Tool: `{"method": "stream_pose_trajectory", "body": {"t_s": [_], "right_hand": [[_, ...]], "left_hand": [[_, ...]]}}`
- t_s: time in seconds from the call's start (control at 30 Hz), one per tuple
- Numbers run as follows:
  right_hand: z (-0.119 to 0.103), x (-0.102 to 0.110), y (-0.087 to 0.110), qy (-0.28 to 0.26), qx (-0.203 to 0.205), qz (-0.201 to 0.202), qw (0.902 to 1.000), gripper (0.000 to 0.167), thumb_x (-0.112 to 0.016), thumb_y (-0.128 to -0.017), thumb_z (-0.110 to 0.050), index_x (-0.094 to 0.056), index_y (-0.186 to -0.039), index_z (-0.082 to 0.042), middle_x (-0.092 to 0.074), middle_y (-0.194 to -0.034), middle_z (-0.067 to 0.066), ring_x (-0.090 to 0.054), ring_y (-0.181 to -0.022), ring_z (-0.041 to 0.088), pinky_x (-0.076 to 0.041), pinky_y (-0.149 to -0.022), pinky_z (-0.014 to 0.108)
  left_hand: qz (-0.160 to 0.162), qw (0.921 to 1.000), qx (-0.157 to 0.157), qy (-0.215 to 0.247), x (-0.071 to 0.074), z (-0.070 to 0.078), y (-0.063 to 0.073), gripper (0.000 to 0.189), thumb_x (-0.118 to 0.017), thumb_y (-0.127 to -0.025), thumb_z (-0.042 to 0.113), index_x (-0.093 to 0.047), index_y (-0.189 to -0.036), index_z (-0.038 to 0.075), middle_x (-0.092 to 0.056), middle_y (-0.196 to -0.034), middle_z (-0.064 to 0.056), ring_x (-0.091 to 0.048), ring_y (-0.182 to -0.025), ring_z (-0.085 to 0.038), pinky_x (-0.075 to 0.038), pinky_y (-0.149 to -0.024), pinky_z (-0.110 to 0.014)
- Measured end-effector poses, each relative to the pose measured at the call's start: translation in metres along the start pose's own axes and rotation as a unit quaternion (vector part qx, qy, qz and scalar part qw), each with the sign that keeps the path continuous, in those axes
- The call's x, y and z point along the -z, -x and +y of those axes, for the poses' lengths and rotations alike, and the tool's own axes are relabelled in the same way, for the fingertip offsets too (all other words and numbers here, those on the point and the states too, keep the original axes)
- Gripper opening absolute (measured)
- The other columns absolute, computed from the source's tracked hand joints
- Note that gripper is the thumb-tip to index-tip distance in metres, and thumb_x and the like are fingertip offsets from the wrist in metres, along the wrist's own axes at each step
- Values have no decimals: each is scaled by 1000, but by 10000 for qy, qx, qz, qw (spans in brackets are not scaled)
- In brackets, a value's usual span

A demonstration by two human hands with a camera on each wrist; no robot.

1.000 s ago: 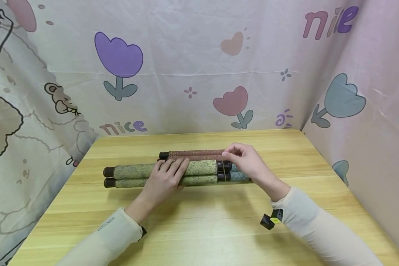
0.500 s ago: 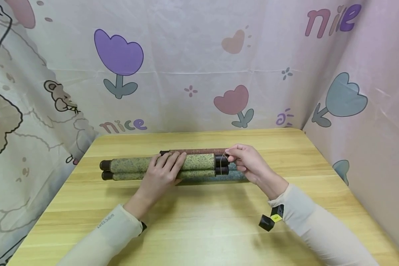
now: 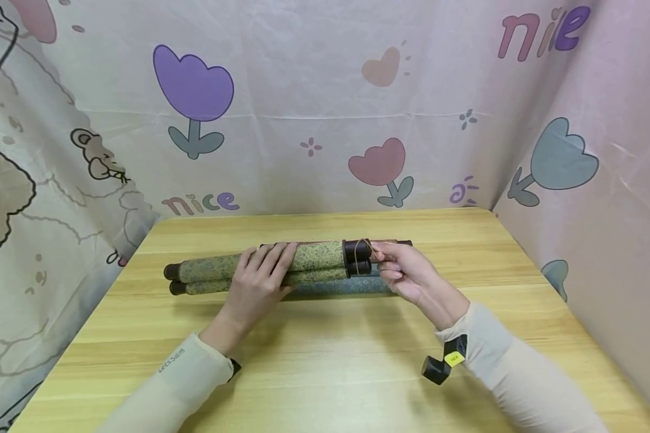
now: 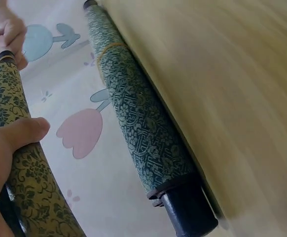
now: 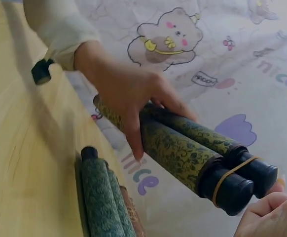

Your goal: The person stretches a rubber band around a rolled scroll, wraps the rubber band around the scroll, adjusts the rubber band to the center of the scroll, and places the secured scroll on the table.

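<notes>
My left hand (image 3: pixel 260 273) grips a yellow-green patterned scroll (image 3: pixel 316 255) around its middle, its two rolls side by side with black end knobs. The scroll is lifted and tilted, right end higher. A thin rubber band (image 5: pixel 230 173) loops around both knobs at the right end. My right hand (image 3: pixel 408 270) pinches part of this band just beyond the knobs. In the left wrist view, my left thumb (image 4: pixel 27 132) lies across the patterned cloth. A blue-green scroll (image 3: pixel 336 287) lies on the table beneath, with its own band around it.
A reddish-brown scroll (image 5: pixel 132 211) lies behind the blue-green one, mostly hidden in the head view. The wooden table (image 3: pixel 325 361) meets a printed cloth backdrop (image 3: pixel 303 90) at its rear and sides. A small black camera (image 3: pixel 444 361) hangs at the right wrist.
The yellow-green scroll has risen off the table, its right end tilting up, which uncovers more of the blue-green scroll. The right hand has pulled the band outward and turned palm side up.
</notes>
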State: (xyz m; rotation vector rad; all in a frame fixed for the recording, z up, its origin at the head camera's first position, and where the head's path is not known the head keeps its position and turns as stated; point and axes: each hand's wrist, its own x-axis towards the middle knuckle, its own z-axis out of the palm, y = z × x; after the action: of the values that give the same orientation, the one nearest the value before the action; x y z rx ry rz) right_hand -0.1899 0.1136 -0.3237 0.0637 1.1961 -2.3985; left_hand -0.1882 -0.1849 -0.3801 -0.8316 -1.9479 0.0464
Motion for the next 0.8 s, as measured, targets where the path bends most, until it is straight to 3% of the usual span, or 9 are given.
{"method": "stream_pose_trajectory", "body": {"t_s": [0.13,0.37,0.63,0.8], "right_hand": [[5,-2,-1,-386,170,-52,9991,9,-37,-105,-5,-41,-111,1,-50,-65,1,-26,-43,1,-24,-35,11],[10,-10,-4,-366,587,325,9971,10,-44,-104,-5,-51,-99,0,-52,-65,2,-33,-41,1,-27,-35,12],[6,-8,1,25,317,334,9989,17,-43,-103,-3,-48,-118,4,-53,-65,1,-39,-44,0,-33,-39,10],[7,-4,7,-160,270,23,9995,13,-48,-102,-4,-58,-108,2,-54,-66,1,-42,-46,0,-35,-41,10]], "left_hand": [[19,9998,207,-34,-1,2,-2,101,-97,-51,40,-56,-136,3,-66,-119,-15,-63,-102,-34,-51,-84,-51],[-93,9970,766,72,0,6,-6,92,-96,-56,37,-59,-133,4,-66,-119,-15,-63,-101,-34,-50,-86,-53],[-196,9919,1070,654,3,6,-7,92,-96,-57,33,-58,-134,3,-64,-120,-17,-62,-101,-37,-49,-85,-55],[-243,9896,1139,849,3,5,-7,92,-96,-57,31,-56,-136,4,-63,-121,-16,-62,-102,-37,-49,-86,-55]]}}
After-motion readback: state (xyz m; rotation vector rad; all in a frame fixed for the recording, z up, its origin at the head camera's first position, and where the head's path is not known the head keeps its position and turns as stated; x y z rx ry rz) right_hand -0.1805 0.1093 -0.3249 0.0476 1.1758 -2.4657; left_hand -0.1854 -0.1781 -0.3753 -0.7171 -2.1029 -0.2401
